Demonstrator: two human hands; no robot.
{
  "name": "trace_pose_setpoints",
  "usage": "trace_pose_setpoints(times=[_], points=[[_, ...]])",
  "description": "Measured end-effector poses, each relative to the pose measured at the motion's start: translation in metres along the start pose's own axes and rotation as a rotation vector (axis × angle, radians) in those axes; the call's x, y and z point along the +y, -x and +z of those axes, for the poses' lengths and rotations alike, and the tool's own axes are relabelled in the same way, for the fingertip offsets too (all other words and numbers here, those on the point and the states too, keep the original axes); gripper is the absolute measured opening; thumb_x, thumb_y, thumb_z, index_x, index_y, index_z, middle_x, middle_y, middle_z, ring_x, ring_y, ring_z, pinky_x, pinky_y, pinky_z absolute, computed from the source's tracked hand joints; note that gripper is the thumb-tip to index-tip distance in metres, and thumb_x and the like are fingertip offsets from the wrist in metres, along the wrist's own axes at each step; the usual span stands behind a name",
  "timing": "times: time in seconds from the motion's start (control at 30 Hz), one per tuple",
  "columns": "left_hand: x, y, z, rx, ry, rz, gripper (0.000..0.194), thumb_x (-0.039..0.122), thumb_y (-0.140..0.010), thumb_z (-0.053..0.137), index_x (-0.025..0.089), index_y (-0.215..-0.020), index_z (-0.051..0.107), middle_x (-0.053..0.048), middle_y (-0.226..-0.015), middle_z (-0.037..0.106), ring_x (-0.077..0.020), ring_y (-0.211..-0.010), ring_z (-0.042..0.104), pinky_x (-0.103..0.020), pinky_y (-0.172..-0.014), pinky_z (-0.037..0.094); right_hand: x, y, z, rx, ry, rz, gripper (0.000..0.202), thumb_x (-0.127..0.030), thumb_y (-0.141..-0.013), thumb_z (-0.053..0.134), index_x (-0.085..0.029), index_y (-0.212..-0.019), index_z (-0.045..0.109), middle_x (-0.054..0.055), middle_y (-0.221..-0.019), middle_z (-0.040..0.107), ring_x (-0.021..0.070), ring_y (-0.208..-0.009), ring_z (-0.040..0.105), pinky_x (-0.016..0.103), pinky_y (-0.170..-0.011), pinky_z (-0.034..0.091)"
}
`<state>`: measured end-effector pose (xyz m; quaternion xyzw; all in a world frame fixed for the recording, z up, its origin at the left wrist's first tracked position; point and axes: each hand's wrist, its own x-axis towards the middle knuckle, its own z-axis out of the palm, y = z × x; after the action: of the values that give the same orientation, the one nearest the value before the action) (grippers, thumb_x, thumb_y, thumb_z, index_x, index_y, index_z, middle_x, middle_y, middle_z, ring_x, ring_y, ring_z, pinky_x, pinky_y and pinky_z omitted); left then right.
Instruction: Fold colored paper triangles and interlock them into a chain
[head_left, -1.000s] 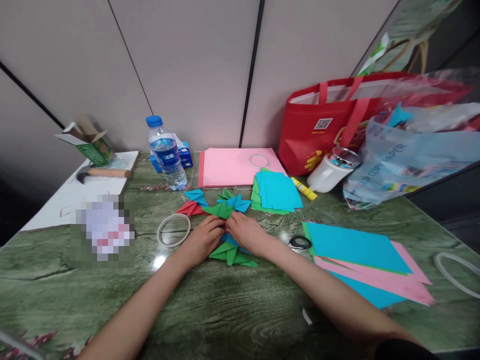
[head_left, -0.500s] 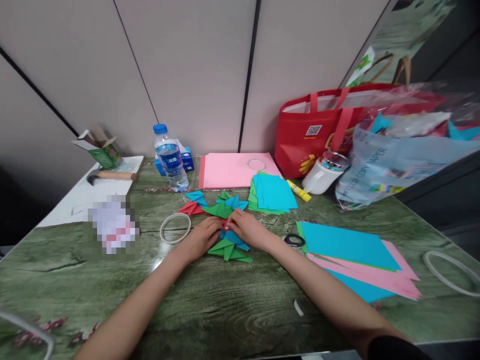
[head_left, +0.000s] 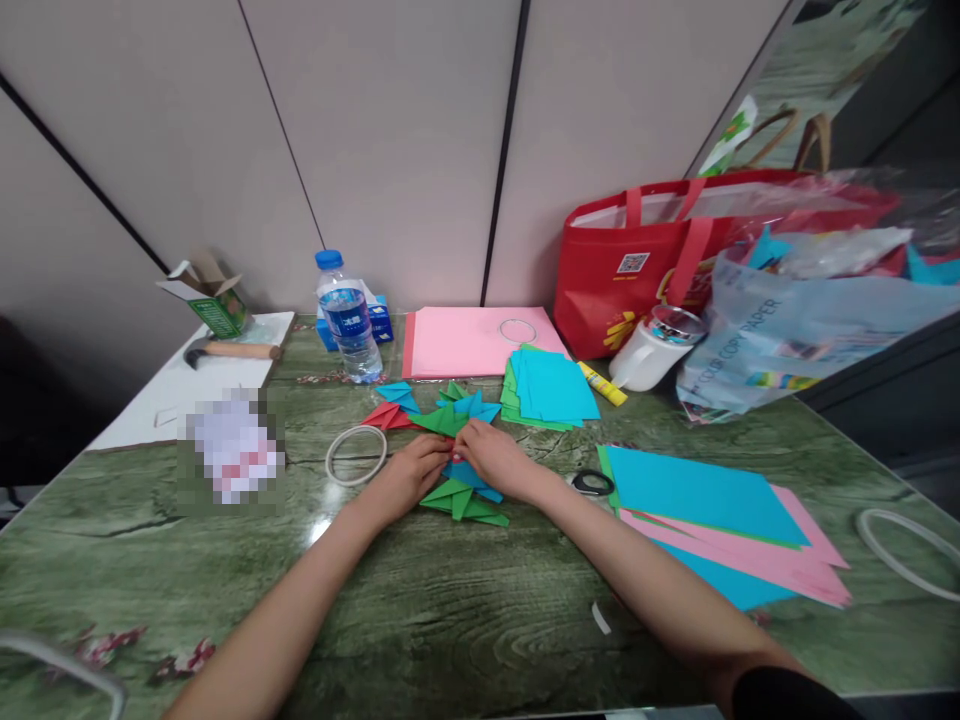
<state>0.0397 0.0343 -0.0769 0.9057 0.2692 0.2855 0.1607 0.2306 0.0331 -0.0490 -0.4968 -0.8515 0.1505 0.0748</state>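
Note:
My left hand (head_left: 409, 475) and my right hand (head_left: 495, 458) meet at the middle of the table, with the fingers of both closed on a small piece of red folded paper (head_left: 452, 450). The fingers hide most of it. Around the hands lie folded paper pieces: a green one (head_left: 441, 419) just beyond, a blue one (head_left: 474, 405) behind it, and another blue one (head_left: 471, 476) close below the fingertips. Nearest to me is a green folded piece (head_left: 461, 502). A red folded piece (head_left: 384, 415) and a blue one (head_left: 397, 396) sit to the upper left.
White rings (head_left: 330, 470) lie about. Cut blue and green squares (head_left: 559, 385), a glue stick (head_left: 604, 383) and scissors (head_left: 594, 483) are to the right, beside coloured sheets (head_left: 697, 490). Behind stand a water bottle (head_left: 351, 325), a mug (head_left: 645, 360) and a red bag (head_left: 600, 270). A hammer (head_left: 240, 350) lies left.
The whole view has shifted a little, so everything appears slightly further right. Both hands stay together over the red paper, with only small finger movement.

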Motion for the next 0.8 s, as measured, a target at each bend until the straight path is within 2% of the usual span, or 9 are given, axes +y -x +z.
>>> trace_pose_setpoints(times=[0.13, 0.4, 0.63, 0.73, 0.8], points=[[0.001, -0.001, -0.002, -0.026, -0.006, -0.018, 0.021, 0.016, -0.091, 0.046, 0.018, -0.103, 0.064, -0.01, -0.109, 0.062, -0.018, -0.107, 0.056, -0.035, -0.091, 0.051, 0.003, 0.001, -0.002, -0.006, -0.033, -0.048, 0.017, -0.029, -0.092, 0.05, -0.016, -0.096, 0.059, 0.008, -0.099, 0.06, 0.0197, -0.095, 0.057, 0.03, -0.082, 0.044], [0.003, -0.003, -0.005, -0.073, -0.063, -0.003, 0.023, 0.017, -0.092, 0.043, 0.017, -0.103, 0.063, -0.01, -0.109, 0.061, -0.0185, -0.107, 0.056, -0.034, -0.09, 0.051, -0.005, -0.001, 0.001, -0.012, 0.164, -0.034, 0.021, -0.024, -0.095, 0.041, -0.011, -0.098, 0.057, 0.013, -0.099, 0.058, 0.0255, -0.097, 0.053, 0.034, -0.078, 0.046], [0.006, -0.006, -0.009, -0.104, -0.06, -0.009, 0.024, 0.016, -0.092, 0.041, 0.017, -0.105, 0.062, -0.011, -0.109, 0.061, -0.0185, -0.106, 0.056, -0.033, -0.089, 0.051, 0.005, -0.005, 0.006, 0.07, 0.059, -0.008, 0.015, -0.016, -0.094, 0.04, -0.011, -0.092, 0.055, 0.013, -0.096, 0.058, 0.023, -0.093, 0.054, 0.035, -0.082, 0.043], [0.007, -0.006, -0.008, -0.09, -0.065, -0.006, 0.024, 0.017, -0.092, 0.041, 0.016, -0.104, 0.062, -0.012, -0.109, 0.061, -0.0194, -0.105, 0.056, -0.034, -0.089, 0.051, 0.015, -0.006, -0.008, 0.122, -0.105, 0.044, 0.014, -0.014, -0.092, 0.042, -0.013, -0.085, 0.054, 0.01, -0.087, 0.06, 0.0194, -0.082, 0.056, 0.031, -0.076, 0.044], [0.006, -0.004, -0.008, -0.081, -0.073, -0.008, 0.024, 0.016, -0.092, 0.041, 0.015, -0.104, 0.061, -0.012, -0.111, 0.06, -0.0198, -0.107, 0.055, -0.035, -0.09, 0.051, 0.022, -0.001, -0.03, 0.14, -0.249, 0.092, 0.016, -0.017, -0.092, 0.042, -0.014, -0.081, 0.054, 0.007, -0.079, 0.061, 0.0175, -0.074, 0.058, 0.029, -0.07, 0.045]])
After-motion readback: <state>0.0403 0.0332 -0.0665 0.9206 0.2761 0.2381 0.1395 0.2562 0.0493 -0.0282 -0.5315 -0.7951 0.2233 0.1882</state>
